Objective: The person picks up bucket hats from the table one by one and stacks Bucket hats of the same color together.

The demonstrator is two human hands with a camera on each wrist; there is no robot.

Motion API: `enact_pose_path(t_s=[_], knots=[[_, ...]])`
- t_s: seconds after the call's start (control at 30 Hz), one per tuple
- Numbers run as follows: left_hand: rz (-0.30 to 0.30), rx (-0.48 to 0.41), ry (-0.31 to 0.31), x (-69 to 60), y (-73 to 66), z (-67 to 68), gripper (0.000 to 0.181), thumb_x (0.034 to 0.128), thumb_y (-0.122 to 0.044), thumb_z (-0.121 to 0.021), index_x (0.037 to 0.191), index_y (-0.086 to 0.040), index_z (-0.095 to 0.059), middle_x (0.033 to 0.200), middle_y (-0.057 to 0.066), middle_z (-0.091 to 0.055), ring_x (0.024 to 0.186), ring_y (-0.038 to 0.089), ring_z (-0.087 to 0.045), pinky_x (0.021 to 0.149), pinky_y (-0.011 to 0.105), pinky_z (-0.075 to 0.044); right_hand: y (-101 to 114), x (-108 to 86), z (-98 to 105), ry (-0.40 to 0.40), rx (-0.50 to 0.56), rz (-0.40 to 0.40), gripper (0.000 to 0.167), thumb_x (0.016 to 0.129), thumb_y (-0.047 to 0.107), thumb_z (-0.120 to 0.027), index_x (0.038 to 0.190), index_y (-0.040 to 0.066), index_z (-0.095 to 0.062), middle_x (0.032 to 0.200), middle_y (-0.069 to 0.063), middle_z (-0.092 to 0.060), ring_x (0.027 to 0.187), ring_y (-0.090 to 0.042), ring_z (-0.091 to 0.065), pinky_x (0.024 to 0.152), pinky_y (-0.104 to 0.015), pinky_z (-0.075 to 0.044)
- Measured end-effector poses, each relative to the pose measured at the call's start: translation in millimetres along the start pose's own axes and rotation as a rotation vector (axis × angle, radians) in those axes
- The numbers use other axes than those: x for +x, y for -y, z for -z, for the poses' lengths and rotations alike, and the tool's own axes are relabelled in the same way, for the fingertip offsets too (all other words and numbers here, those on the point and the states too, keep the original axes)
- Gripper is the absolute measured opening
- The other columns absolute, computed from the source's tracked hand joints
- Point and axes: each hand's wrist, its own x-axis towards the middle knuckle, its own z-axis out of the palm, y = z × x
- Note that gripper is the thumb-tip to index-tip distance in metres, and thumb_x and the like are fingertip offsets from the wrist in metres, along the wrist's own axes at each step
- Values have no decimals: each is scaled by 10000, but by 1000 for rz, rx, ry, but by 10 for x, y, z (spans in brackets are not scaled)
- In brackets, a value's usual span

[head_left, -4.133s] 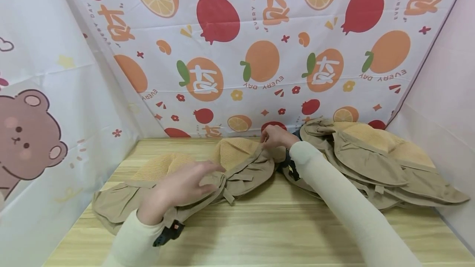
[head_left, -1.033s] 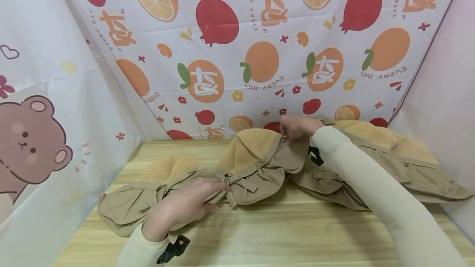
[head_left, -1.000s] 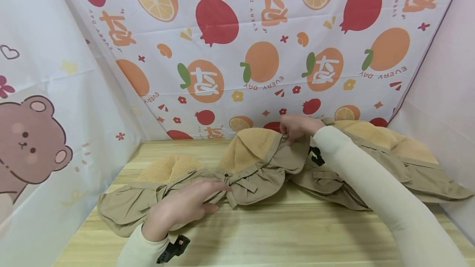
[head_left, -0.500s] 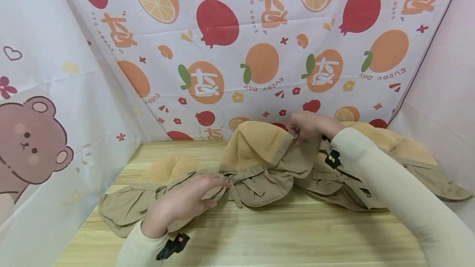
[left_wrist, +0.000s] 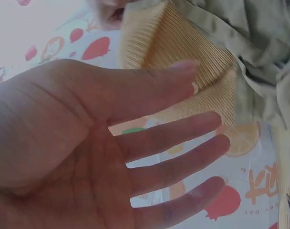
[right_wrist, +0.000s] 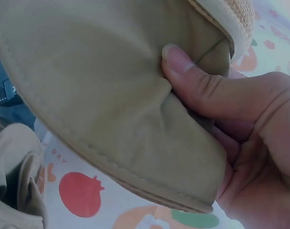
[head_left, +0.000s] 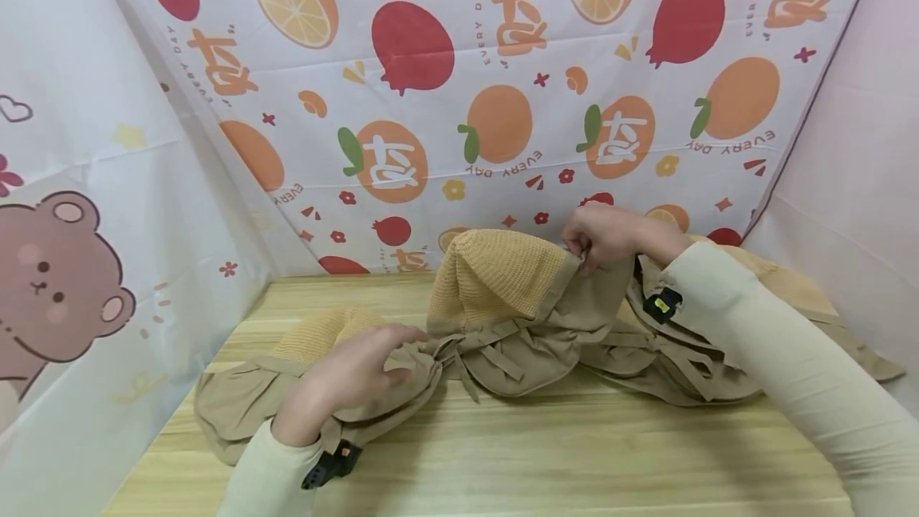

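Note:
My right hand (head_left: 606,234) pinches the khaki brim of a sun hat (head_left: 498,278) with a yellow straw crown and a tied cloth bow. This hat is partly raised off the table, in the middle of the head view. Seen from the right wrist, the thumb (right_wrist: 197,86) presses on the folded brim, with the other fingers mostly hidden behind it. My left hand (head_left: 352,377) hovers by a second hat (head_left: 247,401) of the same kind at the left, holding nothing. Its fingers (left_wrist: 183,157) are straight and spread in the left wrist view.
More such hats (head_left: 797,290) lie overlapping at the right, partly behind my right forearm. A dark blue item (right_wrist: 6,88) shows near them in the right wrist view. The wood-grain table (head_left: 517,453) is bounded by a fruit-print curtain (head_left: 445,150) and white side curtains.
My right hand first gripped the middle hat's edge, then drew it up and to the right, so its crown stands higher. My left hand stays near the left hat, almost unmoved.

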Motion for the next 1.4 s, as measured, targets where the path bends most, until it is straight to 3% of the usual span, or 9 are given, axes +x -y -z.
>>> enact_pose_path(t_s=[0.1, 0.3, 0.6, 0.8, 0.87, 0.93, 1.07, 1.23, 1.4], knots=[[45, 6, 17, 1, 38, -16, 430, 865, -56, -809, 1274, -53, -676, 1287, 107, -716, 1202, 339, -672, 1005, 518, -548, 21, -25, 47, 19, 14, -22, 404, 743, -25, -880, 637, 104, -512, 582, 70, -301, 599, -105, -258, 569, -243, -292], [58, 5, 101, 7, 94, -93, 274, 852, -88, -803, 1120, -99, -742, 1121, 75, -756, 1035, 297, -698, 876, 443, -574, 20, -71, 79, 43, 51, -35, 386, 763, -61, -854, 668, 80, -508, 603, 67, -260, 607, -103, -236, 564, -227, -304], [151, 21, 198, 50, 50, -242, 170, 854, -94, -794, 1016, -141, -769, 1041, 39, -749, 991, 247, -678, 862, 491, -558, 72, -104, 193, 20, 73, -33, 348, 780, -133, -789, 666, 76, -535, 602, 66, -258, 605, -98, -237, 570, -227, -300], [209, 27, 137, 100, 31, -381, 155, 843, 1, -762, 959, -102, -757, 963, 54, -726, 865, 196, -627, 790, 462, -548, 131, -116, 296, -17, 102, -44, 319, 804, -136, -764, 676, 58, -545, 581, 68, -289, 564, -83, -284, 532, -216, -304], [229, 30, 116, 122, 45, -445, 105, 853, 14, -741, 841, -86, -711, 833, 15, -672, 741, 161, -555, 701, 402, -513, 149, -120, 318, -33, 94, -50, 334, 807, -114, -782, 664, 62, -536, 573, 70, -286, 550, -79, -295, 524, -214, -307], [252, 46, 106, 150, 62, -508, 236, 862, 19, -728, 701, -98, -602, 695, -24, -541, 654, 144, -456, 651, 369, -438, 168, -122, 331, -44, 87, -57, 345, 809, -92, -797, 661, 68, -530, 568, 71, -286, 539, -75, -309, 519, -213, -322], [268, 102, 88, 184, 98, -614, 423, 885, -2, -736, 617, -118, -429, 621, -22, -350, 609, 152, -358, 616, 350, -338, 187, -111, 334, -53, 79, -64, 348, 809, -94, -797, 659, 72, -530, 561, 67, -297, 529, -75, -329, 516, -209, -343], [239, 113, 59, 213, 168, -673, 296, 841, 77, -692, 665, -98, -531, 655, -18, -451, 647, 156, -427, 628, 364, -391, 195, -103, 339, -70, 59, -60, 342, 799, -103, -799, 653, 80, -550, 548, 68, -317, 523, -75, -346, 515, -204, -351], [237, 68, 124, 249, 199, -659, 316, 694, 96, -804, 676, -132, -586, 698, -36, -519, 684, 155, -459, 647, 387, -429, 195, -127, 359, -82, 40, -54, 343, 801, -85, -807, 650, 96, -558, 535, 81, -328, 516, -62, -354, 518, -204, -354]])
